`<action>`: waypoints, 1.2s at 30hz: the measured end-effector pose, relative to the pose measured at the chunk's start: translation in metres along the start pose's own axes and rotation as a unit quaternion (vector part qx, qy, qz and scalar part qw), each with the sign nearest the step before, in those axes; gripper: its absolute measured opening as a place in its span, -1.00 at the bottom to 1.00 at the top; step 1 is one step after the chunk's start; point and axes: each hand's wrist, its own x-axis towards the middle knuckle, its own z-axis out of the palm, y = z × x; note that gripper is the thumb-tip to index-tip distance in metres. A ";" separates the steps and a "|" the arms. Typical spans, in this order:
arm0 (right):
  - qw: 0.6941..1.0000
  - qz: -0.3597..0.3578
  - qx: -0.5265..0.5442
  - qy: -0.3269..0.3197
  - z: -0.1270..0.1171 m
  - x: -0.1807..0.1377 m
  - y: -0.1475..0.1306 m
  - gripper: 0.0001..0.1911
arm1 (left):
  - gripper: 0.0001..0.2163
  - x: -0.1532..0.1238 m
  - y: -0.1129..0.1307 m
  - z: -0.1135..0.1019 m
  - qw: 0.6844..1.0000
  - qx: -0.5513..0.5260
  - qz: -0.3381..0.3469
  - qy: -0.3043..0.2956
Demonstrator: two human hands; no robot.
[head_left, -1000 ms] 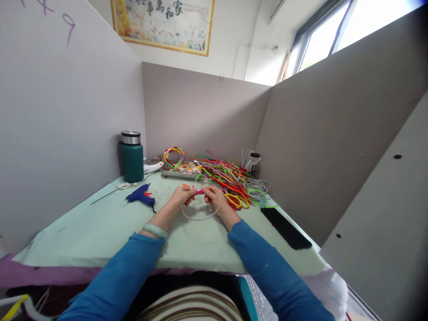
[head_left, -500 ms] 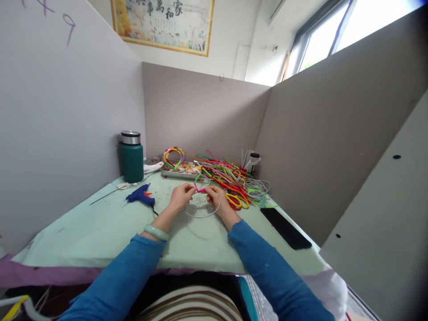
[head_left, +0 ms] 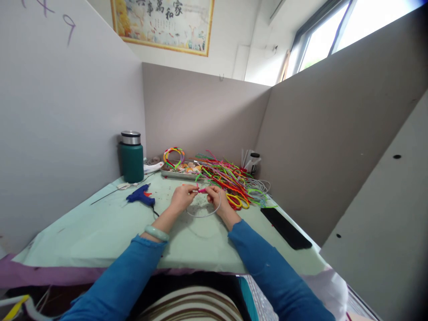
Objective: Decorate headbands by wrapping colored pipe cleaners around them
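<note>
Over the middle of the table, my left hand [head_left: 182,197] pinches a bright pink pipe cleaner [head_left: 202,191]. Part of the pipe cleaner is wound around a thin grey wire hoop [head_left: 201,216], and a short piece sticks up by my left fingertips. My right hand [head_left: 217,199] is closed on the hoop just right of the pink wrapping. The hoop's open curve hangs below both hands. My fingers hide part of the wound stretch.
A blue glue gun [head_left: 142,195] lies left of my hands, with a green bottle [head_left: 131,158] behind it. Toward the back are a metal tray [head_left: 180,174] of small pieces, a multicoloured hoop [head_left: 165,156], and piled pipe cleaners [head_left: 227,176]. A black phone-like slab [head_left: 286,228] lies right.
My left hand has shifted slightly right, closer to my right hand. The loose pink end by its fingertips now shows shorter. My right hand has hardly moved.
</note>
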 end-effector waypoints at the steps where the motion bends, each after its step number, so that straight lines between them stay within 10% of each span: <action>1: 1.000 -0.002 0.003 -0.002 0.000 0.000 0.001 -0.72 | -0.79 0.000 0.000 0.000 1.000 0.000 -0.005 -0.008; 15: 1.000 -0.016 0.007 -0.013 -0.001 0.002 0.006 -0.69 | -0.77 0.000 -0.002 0.002 0.999 0.006 -0.007 -0.038; 36: 1.000 0.001 0.012 -0.018 0.001 -0.001 0.000 -0.69 | -0.81 0.001 0.007 -0.003 0.942 -0.250 -0.185 -0.128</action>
